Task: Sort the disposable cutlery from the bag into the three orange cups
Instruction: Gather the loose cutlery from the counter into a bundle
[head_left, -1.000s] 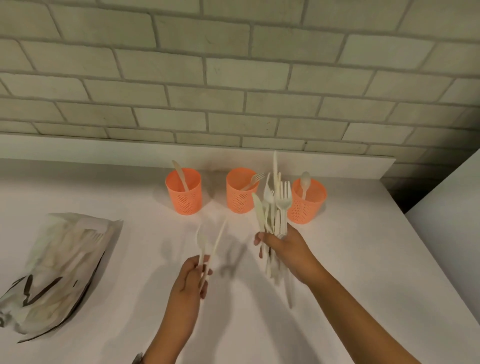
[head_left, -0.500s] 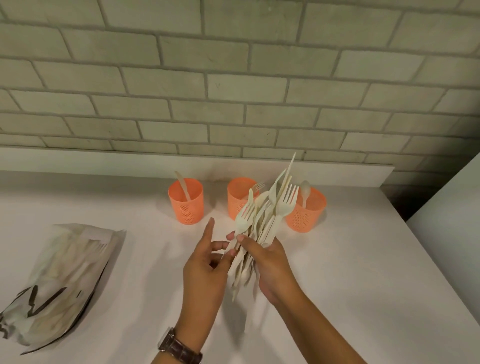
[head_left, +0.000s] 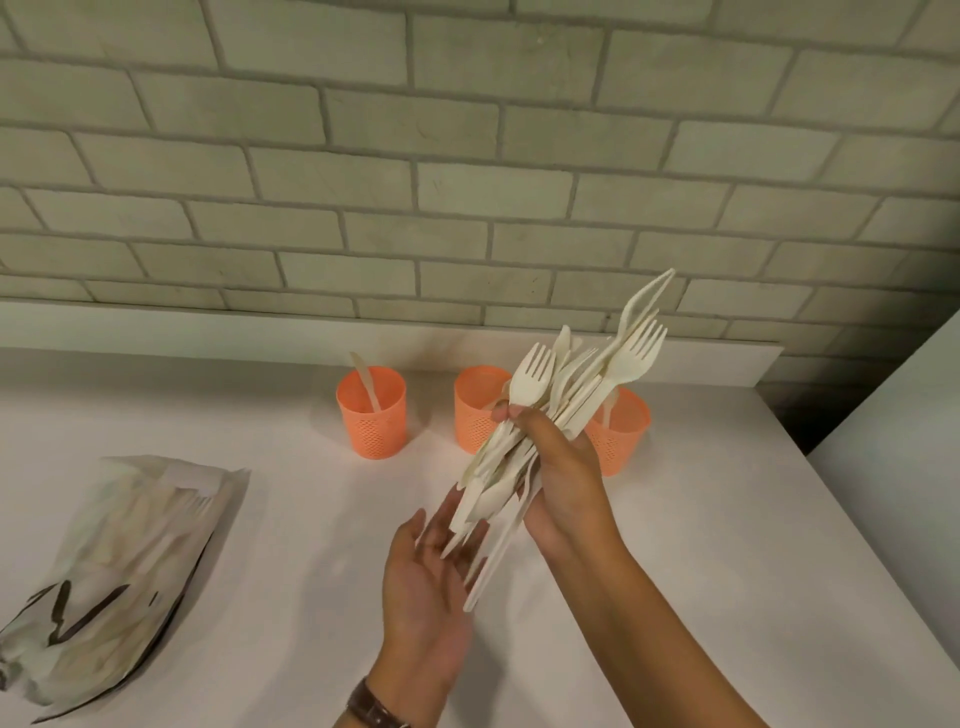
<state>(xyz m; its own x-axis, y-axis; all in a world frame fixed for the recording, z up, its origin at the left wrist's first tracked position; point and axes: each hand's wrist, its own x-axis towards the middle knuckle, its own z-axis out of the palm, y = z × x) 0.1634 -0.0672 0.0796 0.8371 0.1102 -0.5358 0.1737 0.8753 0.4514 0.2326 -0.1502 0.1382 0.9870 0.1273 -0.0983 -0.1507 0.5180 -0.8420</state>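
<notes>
Nearest, at six o'clock, a wristwatch (head_left: 375, 709) sits on the left wrist. Just past it the left hand (head_left: 431, 582) lies palm up, fingers straight and spread, gripping nothing. The lower ends of the cutlery bundle (head_left: 584, 397) cross over its fingers; whether they rest on the skin cannot be told.

The right hand (head_left: 569, 486) comes in from five o'clock and grips that bundle about its middle, thumb across the front and fingers curled round behind. The pale forks, knives and spoons are held tilted, their heads fanned out toward one o'clock, their handle ends pointing toward seven o'clock.

At eight o'clock of the hands, well apart from them, the bag (head_left: 114, 561) lies on its side on the white counter (head_left: 727, 519), crumpled, with fork tines showing faintly through it.

Farther back stand the three orange cups in a row. The left cup (head_left: 370, 423), at eleven o'clock of the hands, holds one knife leaning on its rim. The middle cup (head_left: 474, 415) stands at twelve o'clock, partly hidden by the bundle. The right cup (head_left: 623, 439), at one o'clock, shows one pale handle inside.

Behind everything rises a brick wall (head_left: 467, 182).
</notes>
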